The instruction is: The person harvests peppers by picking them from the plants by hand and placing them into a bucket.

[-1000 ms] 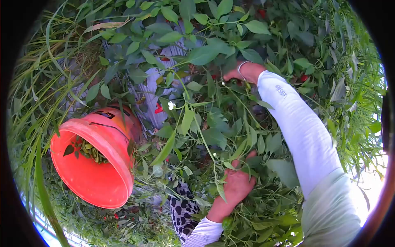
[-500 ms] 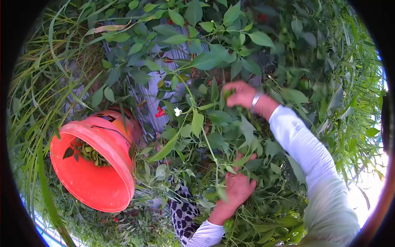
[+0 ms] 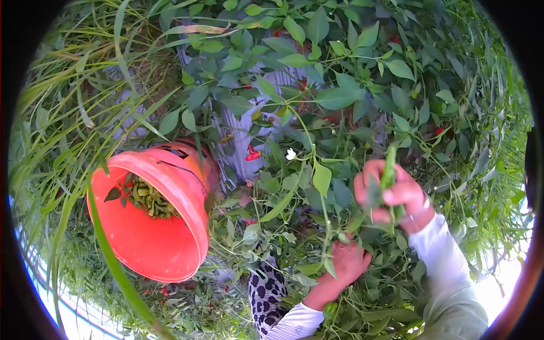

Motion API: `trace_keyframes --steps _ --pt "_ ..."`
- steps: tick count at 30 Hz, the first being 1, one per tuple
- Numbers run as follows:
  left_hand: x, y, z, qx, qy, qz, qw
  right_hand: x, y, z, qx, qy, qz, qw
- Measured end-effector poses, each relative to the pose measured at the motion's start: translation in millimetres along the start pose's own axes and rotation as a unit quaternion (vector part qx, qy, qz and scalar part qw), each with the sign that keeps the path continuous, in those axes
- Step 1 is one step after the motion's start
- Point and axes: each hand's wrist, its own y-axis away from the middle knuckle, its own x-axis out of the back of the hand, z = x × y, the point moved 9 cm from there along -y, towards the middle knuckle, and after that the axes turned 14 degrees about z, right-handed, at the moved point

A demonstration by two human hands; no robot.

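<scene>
My right hand (image 3: pixel 405 195) is closed around a long green pepper (image 3: pixel 389 167), which points upward between the fingers; a blurred leaf covers part of the grip. Below and left of it, my left hand (image 3: pixel 347 263) rests low among the pepper plant's leaves. Its back and thumb side show, while foliage hides the fingertips. Beside the left wrist is another green pepper (image 3: pixel 330 309). A white flower (image 3: pixel 291 154) hangs on a stem left of the right hand.
An orange-red bucket (image 3: pixel 195 249) lies tilted at left, with several green peppers (image 3: pixel 150 198) inside. Red peppers (image 3: pixel 253 153) show against the pale ground sheet (image 3: pixel 241 133). Long grass (image 3: pixel 62 107) crowds the left side. A leg in spotted fabric (image 3: pixel 266 294) is at the bottom.
My right hand has moved down and right, out of the plant, with the green pepper in it. My left hand stays low in the leaves. The whole view has shifted slightly.
</scene>
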Motion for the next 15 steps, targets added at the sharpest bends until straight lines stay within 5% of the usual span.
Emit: trace_keyframes --steps 1,3,4,5,6,7,9,10,11,12,13,14,15 --pt "-14.5 6.4 -2.1 -0.035 0.102 0.029 0.994 -46.8 6.4 -1.6 -0.018 -0.076 -0.088 0.993" --pt "-14.8 10.9 7.9 -0.076 0.203 0.052 0.975 -121.8 9.8 20.4 0.072 0.125 -0.209 0.967" --pt "-8.2 8.3 13.7 -0.054 0.262 0.035 0.963 -167.4 14.0 43.0 -0.047 -0.007 -0.26 0.964" --pt "1.4 7.9 21.0 -0.031 0.319 0.016 0.947 -207.5 8.8 55.6 0.019 0.062 -0.271 0.96" --pt "13.0 8.0 28.0 -0.005 0.375 -0.002 0.927 -236.2 0.6 61.8 0.232 0.164 -0.227 0.932" --pt "25.0 10.1 33.6 0.023 0.428 -0.022 0.903 -251.4 -7.2 71.6 0.301 0.337 -0.159 0.878" --pt "42.5 14.8 38.4 0.082 0.527 -0.062 0.843 -265.3 -35.7 40.7 0.423 0.583 -0.083 0.689" --pt "42.6 17.2 37.7 0.114 0.576 -0.076 0.806 -264.6 -48.5 5.9 0.575 0.624 -0.056 0.526" --pt "12.7 9.7 12.8 0.094 0.292 -0.089 0.948 -228.9 -68.4 -40.7 0.55 0.599 0.055 0.579" --pt "4.5 1.5 5.1 0.035 0.173 -0.022 0.984 -204.1 -92.6 -62.9 0.542 0.723 0.051 0.425" --pt "11.8 -7.0 10.3 -0.026 0.049 0.045 0.997 -143.9 -126.7 -95.9 0.514 0.74 0.17 0.398" --pt "9.8 -6.1 10.5 -0.027 0.05 0.044 0.997 -57.4 -142.0 -130.9 0.422 0.643 0.32 0.554" --pt "11.7 -6.0 7.5 -0.019 0.055 0.058 0.997 7.3 -143.1 -147.8 0.365 0.671 0.422 0.489"
